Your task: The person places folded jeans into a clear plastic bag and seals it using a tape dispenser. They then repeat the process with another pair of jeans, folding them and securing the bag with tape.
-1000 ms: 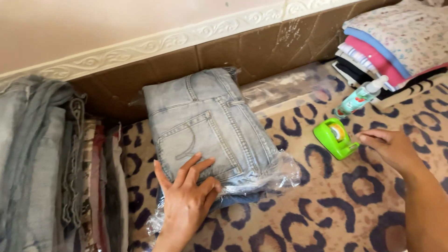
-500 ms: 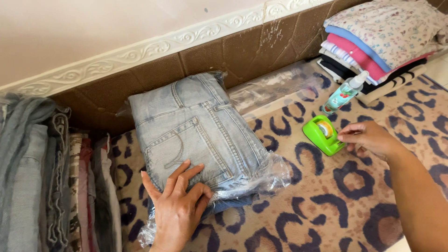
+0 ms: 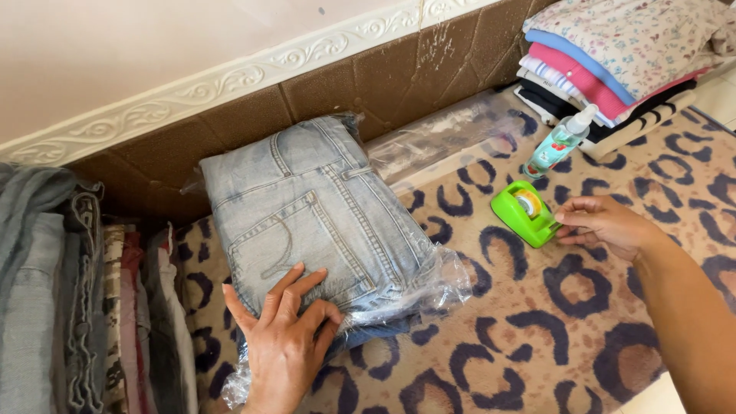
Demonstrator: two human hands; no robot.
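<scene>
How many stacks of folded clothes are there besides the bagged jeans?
2: one stack of folded clothes at top right against the wall, another stack at the left edge, partly out of frame.

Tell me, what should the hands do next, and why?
Probably pull a strip from the green tape dispenser: the right hand touches it, while the left hand presses the loose clear bag end around the folded jeans.

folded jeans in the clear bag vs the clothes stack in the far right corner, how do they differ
The folded pale blue denim jeans are one garment in a clear plastic bag, pressed flat by the left hand. The stack of folded clothes holds many garments in pink, blue, floral and black, unbagged and untouched. Both are neatly folded on the leopard-print cover.
</scene>
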